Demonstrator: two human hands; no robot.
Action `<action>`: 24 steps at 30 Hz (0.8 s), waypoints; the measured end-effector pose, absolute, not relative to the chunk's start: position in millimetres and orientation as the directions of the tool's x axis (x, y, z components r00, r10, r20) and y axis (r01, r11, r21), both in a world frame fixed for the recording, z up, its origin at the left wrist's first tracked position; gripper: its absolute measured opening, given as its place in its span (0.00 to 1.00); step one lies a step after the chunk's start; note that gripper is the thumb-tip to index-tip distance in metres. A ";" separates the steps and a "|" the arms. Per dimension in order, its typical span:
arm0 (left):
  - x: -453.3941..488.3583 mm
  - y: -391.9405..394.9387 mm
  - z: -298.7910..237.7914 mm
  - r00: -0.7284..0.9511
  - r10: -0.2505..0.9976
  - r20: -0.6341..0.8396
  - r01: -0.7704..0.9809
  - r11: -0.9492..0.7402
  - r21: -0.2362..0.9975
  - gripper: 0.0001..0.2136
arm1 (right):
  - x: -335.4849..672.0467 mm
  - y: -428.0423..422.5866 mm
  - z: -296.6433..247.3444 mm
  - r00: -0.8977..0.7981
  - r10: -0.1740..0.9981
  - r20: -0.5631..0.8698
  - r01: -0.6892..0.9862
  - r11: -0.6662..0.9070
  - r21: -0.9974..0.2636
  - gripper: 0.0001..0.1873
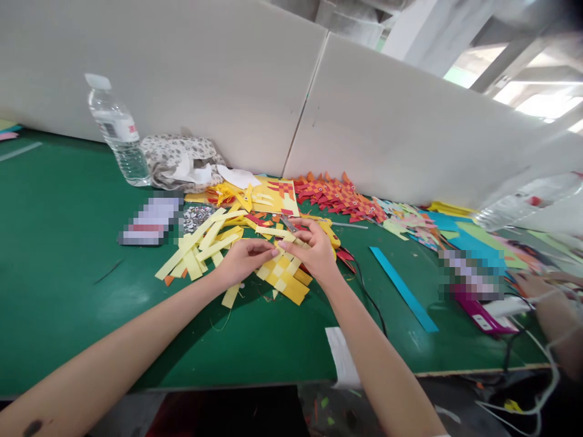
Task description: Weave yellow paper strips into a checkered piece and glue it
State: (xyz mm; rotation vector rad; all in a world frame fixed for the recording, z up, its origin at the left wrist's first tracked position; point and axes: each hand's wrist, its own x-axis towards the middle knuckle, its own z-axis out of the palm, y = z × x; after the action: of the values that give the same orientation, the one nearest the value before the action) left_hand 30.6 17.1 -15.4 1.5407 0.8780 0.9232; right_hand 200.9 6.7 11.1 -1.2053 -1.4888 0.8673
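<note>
My left hand (243, 258) and my right hand (314, 249) meet over a woven piece of yellow paper strips (285, 276) lying on the green table (68, 243). Both hands have their fingers pinched on the strips at the piece's upper edge. Loose pale yellow paper strips (200, 243) are strewn just left of my left hand. Scissors (291, 226) lie just behind my right hand.
A water bottle (118, 133) stands at the back left beside a patterned cloth bag (180, 158). Finished red-and-orange woven fish (339, 197) line the white partition. A blue paper strip (403, 288) lies to the right. Another person's hand (546, 291) works at the far right.
</note>
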 end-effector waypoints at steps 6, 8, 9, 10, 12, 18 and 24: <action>29.8 17.7 -17.9 0.436 0.899 0.041 0.055 -0.072 0.996 0.12 | 199.9 6.4 12.4 0.025 0.960 0.279 0.279 0.261 -0.924 0.25; 30.0 17.6 -17.6 0.444 0.896 0.019 0.046 -0.045 0.998 0.13 | 199.2 5.6 12.7 0.030 0.955 0.294 0.293 0.273 -0.916 0.24; 30.2 17.5 -17.5 0.447 0.894 0.016 0.042 -0.038 0.998 0.13 | 198.9 5.5 12.5 0.031 0.953 0.300 0.297 0.278 -0.913 0.24; 30.4 17.6 -17.6 0.447 0.894 0.015 0.038 -0.036 0.999 0.13 | 198.8 5.7 11.9 0.032 0.953 0.302 0.301 0.279 -0.912 0.24; 30.8 18.0 -18.4 0.442 0.897 0.017 0.032 -0.035 0.999 0.12 | 199.6 7.0 10.1 0.041 0.952 0.303 0.301 0.278 -0.912 0.25; 30.3 22.4 -23.6 0.365 0.931 0.017 0.017 -0.024 1.000 0.11 | 209.6 15.1 8.5 0.086 0.958 0.272 0.230 0.247 -0.941 0.27; 30.6 24.3 -24.3 0.331 0.944 -0.015 -0.003 0.017 1.000 0.10 | 212.4 14.4 10.5 0.039 0.951 0.306 0.266 0.286 -0.921 0.25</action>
State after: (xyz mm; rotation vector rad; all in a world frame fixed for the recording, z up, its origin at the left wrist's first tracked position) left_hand 30.6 24.3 -24.3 1.3340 0.9613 0.9491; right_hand 212.4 14.4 10.5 -1.1957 -1.4629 0.7890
